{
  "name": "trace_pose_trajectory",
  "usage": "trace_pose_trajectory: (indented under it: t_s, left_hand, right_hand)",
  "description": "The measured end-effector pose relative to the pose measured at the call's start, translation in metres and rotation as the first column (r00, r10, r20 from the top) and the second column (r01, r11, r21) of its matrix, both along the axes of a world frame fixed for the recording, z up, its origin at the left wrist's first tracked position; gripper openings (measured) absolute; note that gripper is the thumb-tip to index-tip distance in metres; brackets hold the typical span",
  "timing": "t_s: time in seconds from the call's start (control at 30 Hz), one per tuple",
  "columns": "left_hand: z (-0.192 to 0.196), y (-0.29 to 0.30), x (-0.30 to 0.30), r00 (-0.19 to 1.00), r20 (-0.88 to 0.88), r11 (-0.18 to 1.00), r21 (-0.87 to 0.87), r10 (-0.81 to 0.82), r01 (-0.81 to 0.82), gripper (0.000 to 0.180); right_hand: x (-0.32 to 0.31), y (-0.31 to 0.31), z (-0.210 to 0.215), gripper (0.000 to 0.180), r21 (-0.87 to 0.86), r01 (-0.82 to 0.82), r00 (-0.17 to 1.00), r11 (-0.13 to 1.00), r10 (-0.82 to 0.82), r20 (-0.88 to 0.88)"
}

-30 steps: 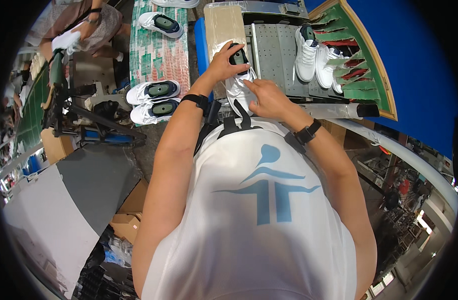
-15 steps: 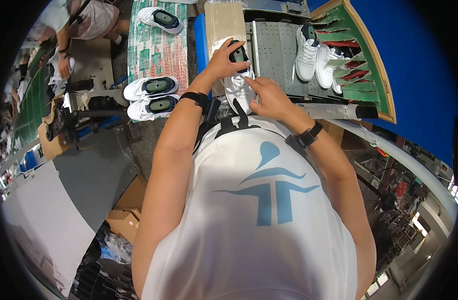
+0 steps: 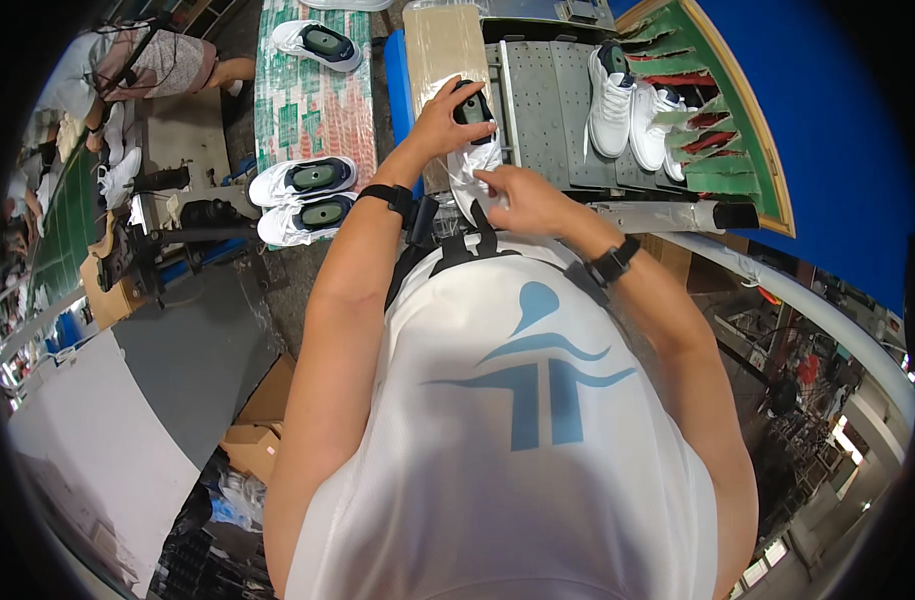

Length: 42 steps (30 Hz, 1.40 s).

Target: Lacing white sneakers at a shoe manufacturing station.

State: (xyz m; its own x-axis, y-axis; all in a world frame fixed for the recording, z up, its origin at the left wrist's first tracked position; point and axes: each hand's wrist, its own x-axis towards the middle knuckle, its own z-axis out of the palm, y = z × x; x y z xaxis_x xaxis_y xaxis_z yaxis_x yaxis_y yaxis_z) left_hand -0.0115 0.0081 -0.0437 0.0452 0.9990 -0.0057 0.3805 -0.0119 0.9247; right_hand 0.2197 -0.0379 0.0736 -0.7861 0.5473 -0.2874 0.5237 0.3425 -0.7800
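Observation:
A white sneaker [image 3: 469, 165] with a dark, green-soled insole lies on a narrow cardboard-topped bench in front of me, its toe pointing toward my body. My left hand [image 3: 447, 118] grips it round the ankle opening, thumb and fingers on either side of the collar. Over the front of the shoe, my right hand [image 3: 522, 197] is closed with fingertips pinched at the lacing. The white lace is hard to make out against the white upper, and my right fingers hide part of the toe.
On the left, a wrapped board [image 3: 315, 110] carries several white sneakers. To the right, a metal conveyor [image 3: 552, 110] bears white sneakers beside a green strip curtain [image 3: 722, 170] in a wooden frame. Another person [image 3: 162, 65] is at the far left.
My right hand has drawn slightly left and its extended forefinger has curled in over the lacing. The left hand keeps its hold on the sneaker. At far left, the other person's arm has shifted.

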Motion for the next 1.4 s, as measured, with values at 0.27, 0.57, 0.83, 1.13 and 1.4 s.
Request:
trace_pose_trajectory:
  t_s: [0.27,0.57,0.83,1.13,1.4]
  left_hand:
    - [0.019,-0.001,0.003,0.994,-0.105,0.999,-0.037,-0.021,0.017,0.083]
    - [0.013,-0.005,-0.001,0.999,0.036,0.998,-0.065,0.006,-0.004,0.083]
    - [0.017,-0.001,0.0,0.998,0.044,0.998,-0.042,-0.038,0.04,0.082]
    - [0.004,0.001,-0.002,1.0,0.009,0.999,0.041,-0.023,0.022,0.084]
    - [0.01,-0.002,0.0,0.999,0.02,1.0,0.005,-0.029,0.028,0.084]
  right_hand:
    - [0.006,0.004,-0.01,0.067,0.484,-0.094,0.995,0.87,0.095,0.023]
    - [0.009,0.001,0.005,0.064,0.036,0.003,1.0,0.999,-0.004,0.021]
    - [0.021,-0.006,-0.001,0.067,0.122,-0.014,0.999,0.992,0.008,0.044]
    - [0.042,-0.002,-0.009,0.063,-0.001,0.412,0.911,0.911,-0.412,-0.008]
    - [0.027,0.003,-0.008,0.067,-0.004,0.292,0.956,0.956,-0.292,0.024]
